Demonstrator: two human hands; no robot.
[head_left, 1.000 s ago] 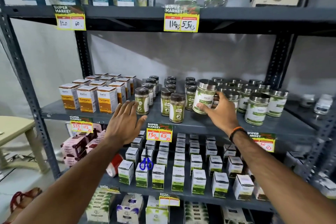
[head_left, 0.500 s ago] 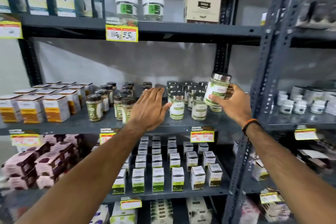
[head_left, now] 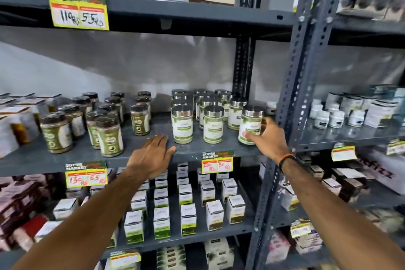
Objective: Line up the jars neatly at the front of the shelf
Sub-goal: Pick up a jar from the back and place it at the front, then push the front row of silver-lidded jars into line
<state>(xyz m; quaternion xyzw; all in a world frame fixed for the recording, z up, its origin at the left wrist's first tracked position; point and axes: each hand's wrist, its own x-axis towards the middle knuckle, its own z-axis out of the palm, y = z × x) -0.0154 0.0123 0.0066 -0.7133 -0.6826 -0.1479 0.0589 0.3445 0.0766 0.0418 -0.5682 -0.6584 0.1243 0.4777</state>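
A: Where's the jar he's working on?

B: Right of centre in the frame — the right hand (head_left: pixel 270 138) has its grip wrapped round a silver-lidded jar (head_left: pixel 250 125), tilted a little, its base at or just above the front of the shelf (head_left: pixel 192 149). Whether it's fully set down I can't tell.

A: And the other hand?

B: The left hand (head_left: pixel 151 155) lies flat and spread on the shelf edge, lower centre, holding nothing.

A: What could go wrong?

B: If he lets go while it's tilted, I'd judge it could rock and tip off the edge. The upright post (head_left: pixel 300 85) is just beside it, so a nudge right might knock against that. And the two front jars (head_left: pixel 182 124) to its left stand near — a careless slide could bump them out of line.
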